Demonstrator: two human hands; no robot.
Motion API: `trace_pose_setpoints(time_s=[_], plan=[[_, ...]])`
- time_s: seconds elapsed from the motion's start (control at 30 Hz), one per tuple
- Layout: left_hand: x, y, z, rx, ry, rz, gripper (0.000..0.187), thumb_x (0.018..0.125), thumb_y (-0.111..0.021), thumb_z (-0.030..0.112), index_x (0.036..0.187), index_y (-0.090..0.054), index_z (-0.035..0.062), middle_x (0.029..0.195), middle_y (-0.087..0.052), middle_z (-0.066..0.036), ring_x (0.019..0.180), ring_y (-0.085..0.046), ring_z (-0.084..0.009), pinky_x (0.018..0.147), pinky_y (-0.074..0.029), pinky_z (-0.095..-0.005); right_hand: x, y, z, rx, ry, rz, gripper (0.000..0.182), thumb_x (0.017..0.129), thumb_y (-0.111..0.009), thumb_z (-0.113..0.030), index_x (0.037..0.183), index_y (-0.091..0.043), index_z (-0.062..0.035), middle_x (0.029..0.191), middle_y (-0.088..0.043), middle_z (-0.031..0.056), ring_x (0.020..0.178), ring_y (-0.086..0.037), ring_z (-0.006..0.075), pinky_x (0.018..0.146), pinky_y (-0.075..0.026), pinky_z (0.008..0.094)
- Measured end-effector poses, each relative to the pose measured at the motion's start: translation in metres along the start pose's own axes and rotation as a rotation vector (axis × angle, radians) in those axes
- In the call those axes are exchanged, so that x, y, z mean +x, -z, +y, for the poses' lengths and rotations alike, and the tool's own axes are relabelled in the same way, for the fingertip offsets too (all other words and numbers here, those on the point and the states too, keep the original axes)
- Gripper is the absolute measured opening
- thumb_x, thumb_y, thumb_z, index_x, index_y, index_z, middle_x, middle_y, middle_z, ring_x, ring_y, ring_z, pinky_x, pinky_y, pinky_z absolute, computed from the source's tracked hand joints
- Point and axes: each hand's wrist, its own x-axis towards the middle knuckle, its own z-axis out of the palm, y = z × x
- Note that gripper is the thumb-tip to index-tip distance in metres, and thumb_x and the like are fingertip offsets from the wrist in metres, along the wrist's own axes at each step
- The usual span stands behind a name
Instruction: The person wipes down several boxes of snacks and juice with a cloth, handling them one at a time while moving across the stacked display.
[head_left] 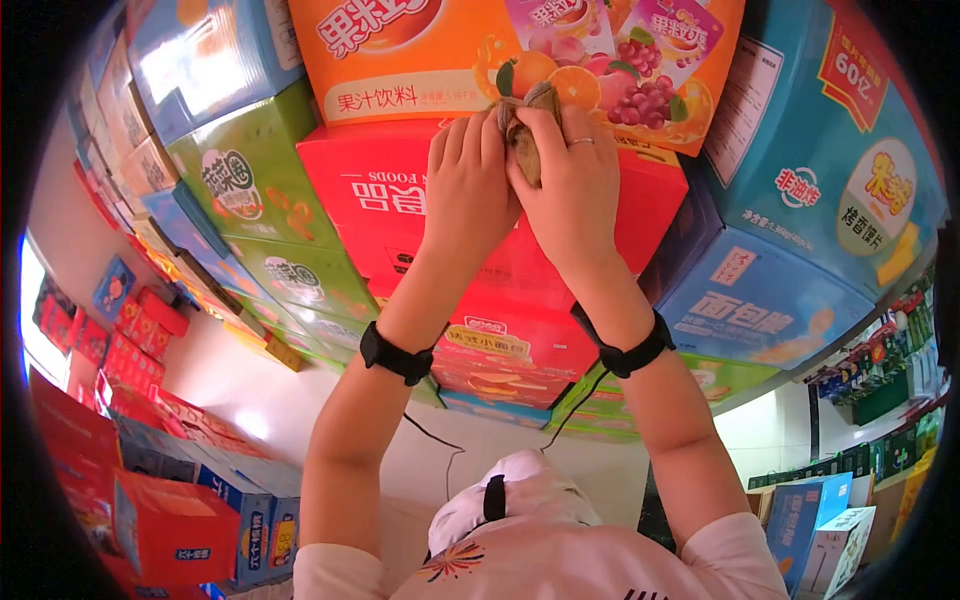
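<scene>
**Pale shirt (600,560) nearest us, both hands meeting on a brown bundle**

We are wearing the shirt along the bottom of the view, and our arms are reaching away from it, a black wristband (396,354) showing on the left. Our left hand (470,190) and right hand (572,190) are coming together on a small, creased brown bundle (527,158), in front of the red carton (640,195). Our right thumb and fingers are clamping it; our left fingers are curling against its other side, their contact partly hidden.

We are judging it light, soft and pliable, probably cloth, more likely to crumple than slip or break. Its thick folded middle is offering the surest hold, while the loose upper edges are giving less. We are unable to tell whether it is touching the carton.

An orange drink carton (345,92) is standing just beyond, with green cartons (240,195) on the left and a teal carton (790,190) on the right. Pale floor (215,375) is showing below, and stocked shelves (885,365) are lining the room's right side.
</scene>
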Motion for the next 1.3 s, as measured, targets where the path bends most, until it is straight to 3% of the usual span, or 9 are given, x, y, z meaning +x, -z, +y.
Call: trace_pose_setpoints(time_s=[0.1,0.33,0.57,0.77,0.83,0.97,1.1,1.2,1.3], plan=[[-0.003,-0.003,0.005,-0.058,0.071,-0.034,0.049,0.076,-0.056,0.015,0.119,-0.042,-0.0044,0.116,-0.048,-0.020,0.110,-0.045,-0.0369,0.097,-0.033,-0.0463,-0.003,-0.003,0.003,0.025,0.010,0.031,0.038,0.070,-0.068,-0.014,0.105,-0.054,-0.0097,0.096,-0.052,0.0128,0.088,-0.053,0.0307,0.078,-0.042,0.0421],[-0.012,-0.009,0.012,-0.055,0.073,0.022,0.053,0.079,-0.056,0.016,0.125,-0.038,-0.0031,0.123,-0.046,-0.018,0.116,-0.041,-0.0380,0.101,-0.030,-0.0474,-0.018,-0.006,0.006,0.039,0.039,0.035,0.035,0.074,-0.062,-0.015,0.108,-0.055,-0.0124,0.104,-0.051,0.0118,0.092,-0.051,0.0277,0.082,-0.038,0.0424],[-0.074,-0.034,0.017,-0.060,-0.024,0.174,0.050,0.078,-0.057,0.014,0.124,-0.045,0.0000,0.125,-0.050,-0.015,0.121,-0.044,-0.0333,0.102,-0.033,-0.0455,-0.101,-0.013,0.008,-0.048,0.078,0.086,0.039,0.082,-0.055,-0.012,0.120,-0.050,-0.0119,0.121,-0.046,0.0184,0.107,-0.047,0.0349,0.089,-0.039,0.0475],[-0.168,-0.053,0.030,-0.153,-0.125,-0.117,0.049,0.078,-0.056,0.017,0.123,-0.047,0.0004,0.125,-0.050,-0.014,0.122,-0.042,-0.0330,0.104,-0.032,-0.0461,-0.209,-0.005,0.016,-0.030,0.001,-0.116,0.050,0.080,-0.061,-0.010,0.127,-0.041,-0.0104,0.124,-0.041,0.0211,0.116,-0.041,0.0379,0.095,-0.038,0.0516],[-0.190,-0.053,0.036,-0.150,-0.202,-0.317,0.056,0.073,-0.062,0.020,0.124,-0.047,0.0005,0.123,-0.050,-0.015,0.121,-0.041,-0.0343,0.104,-0.032,-0.0483,-0.244,-0.005,0.019,-0.037,-0.036,-0.159,0.054,0.078,-0.064,-0.010,0.127,-0.041,-0.0103,0.125,-0.039,0.0213,0.117,-0.040,0.0383,0.096,-0.039,0.0522],[-0.227,-0.058,0.048,-0.184,-0.218,-0.405,0.055,0.072,-0.061,0.018,0.123,-0.048,0.0011,0.120,-0.051,-0.014,0.119,-0.043,-0.0327,0.103,-0.034,-0.0469,-0.281,0.007,0.023,-0.012,-0.063,-0.227,0.056,0.074,-0.066,-0.009,0.125,-0.042,-0.0090,0.124,-0.039,0.0213,0.117,-0.040,0.0387,0.096,-0.038,0.0522],[-0.227,-0.050,0.063,-0.200,-0.120,-0.379,0.054,0.074,-0.057,0.015,0.126,-0.046,0.0035,0.122,-0.051,-0.011,0.115,-0.045,-0.0294,0.099,-0.036,-0.0430,-0.274,0.020,0.018,0.027,-0.150,-0.314,0.051,0.071,-0.065,-0.008,0.120,-0.048,-0.0080,0.117,-0.044,0.0214,0.112,-0.043,0.0394,0.092,-0.038,0.0513],[-0.204,-0.047,0.062,-0.201,-0.074,-0.434,0.053,0.073,-0.057,0.009,0.124,-0.045,0.0044,0.112,-0.051,-0.009,0.097,-0.049,-0.0277,0.082,-0.039,-0.0389,-0.251,0.033,0.016,0.101,-0.218,-0.388,0.045,0.070,-0.061,-0.005,0.115,-0.054,-0.0086,0.111,-0.047,0.0205,0.106,-0.046,0.0386,0.090,-0.038,0.0503],[-0.183,-0.037,0.061,-0.209,-0.009,-0.451,0.053,0.073,-0.056,0.009,0.125,-0.045,0.0059,0.114,-0.051,-0.009,0.097,-0.050,-0.0267,0.083,-0.040,-0.0389,-0.219,0.042,0.024,0.096,-0.101,-0.307,0.042,0.071,-0.060,-0.003,0.112,-0.057,-0.0112,0.108,-0.049,0.0182,0.104,-0.047,0.0371,0.090,-0.038,0.0498]])
